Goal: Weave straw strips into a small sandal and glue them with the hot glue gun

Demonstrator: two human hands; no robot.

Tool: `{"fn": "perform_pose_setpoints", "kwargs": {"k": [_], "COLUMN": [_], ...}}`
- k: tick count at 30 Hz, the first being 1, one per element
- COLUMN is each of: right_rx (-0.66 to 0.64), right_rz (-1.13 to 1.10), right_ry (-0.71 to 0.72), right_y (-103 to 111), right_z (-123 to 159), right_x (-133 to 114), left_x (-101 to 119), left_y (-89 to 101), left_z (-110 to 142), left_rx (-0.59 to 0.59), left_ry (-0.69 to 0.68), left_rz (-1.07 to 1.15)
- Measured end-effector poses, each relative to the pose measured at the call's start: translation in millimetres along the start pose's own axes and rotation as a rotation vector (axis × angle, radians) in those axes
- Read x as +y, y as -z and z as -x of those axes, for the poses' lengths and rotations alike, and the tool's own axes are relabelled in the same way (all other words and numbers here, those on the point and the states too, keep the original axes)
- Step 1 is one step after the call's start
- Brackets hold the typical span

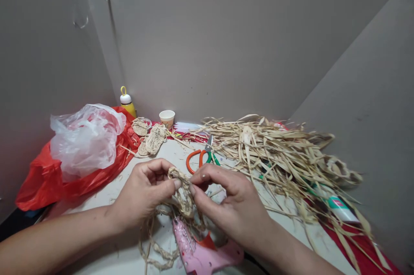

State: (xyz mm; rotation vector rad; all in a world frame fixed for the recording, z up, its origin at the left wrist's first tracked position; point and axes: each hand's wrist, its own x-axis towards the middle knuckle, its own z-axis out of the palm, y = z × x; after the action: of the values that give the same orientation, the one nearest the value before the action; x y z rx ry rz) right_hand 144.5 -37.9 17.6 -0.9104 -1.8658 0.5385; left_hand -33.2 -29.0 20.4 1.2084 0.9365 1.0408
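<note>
Between my two hands is a coil of braided straw (185, 200), held above the table. My left hand (147, 186) pinches its upper left edge between thumb and fingers. On the other side, my right hand (228, 193) pinches the coil's right edge with thumb and forefinger. A loose length of the braid hangs below and loops on the table at the lower left. Just under the coil lies a pink glue gun (197, 247) with an orange trigger, partly behind my right hand. Scissors with orange handles (201, 157) lie beyond my hands.
Dried straw leaves (268, 150) are heaped at the right, with a white-and-green bottle (343, 208) among them. Finished woven straw pieces (155, 139), a paper cup (167, 118) and a yellow bottle (127, 103) stand at the back. Plastic bags (87, 137) fill the left. Grey walls enclose the table.
</note>
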Motion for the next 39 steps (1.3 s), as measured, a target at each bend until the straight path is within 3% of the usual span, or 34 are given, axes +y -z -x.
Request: {"fn": "perform_pose_setpoints", "kwargs": {"k": [8, 16, 25, 39], "right_rx": [-0.028, 0.037, 0.066, 0.030], "right_rz": [-0.034, -0.011, -0.115, -0.092], "right_ry": [-0.020, 0.150, -0.082, -0.041], "right_y": [0.9, -4.4, -7.7, -5.8], "right_z": [0.9, 7.5, 6.7, 5.4], "right_x": [1.1, 4.2, 4.9, 3.3], "left_x": [-2.3, -0.3, 1.7, -4.5], "left_y": [0.4, 1.3, 7.2, 2.6], "left_z": [-1.1, -0.8, -2.7, -2.9], "left_rx": [-0.018, -0.004, -0.147, -0.078], "left_ry": [0.029, 0.016, 0.067, 0.103], "left_rz": [0.005, -0.011, 0.059, 0.074]}}
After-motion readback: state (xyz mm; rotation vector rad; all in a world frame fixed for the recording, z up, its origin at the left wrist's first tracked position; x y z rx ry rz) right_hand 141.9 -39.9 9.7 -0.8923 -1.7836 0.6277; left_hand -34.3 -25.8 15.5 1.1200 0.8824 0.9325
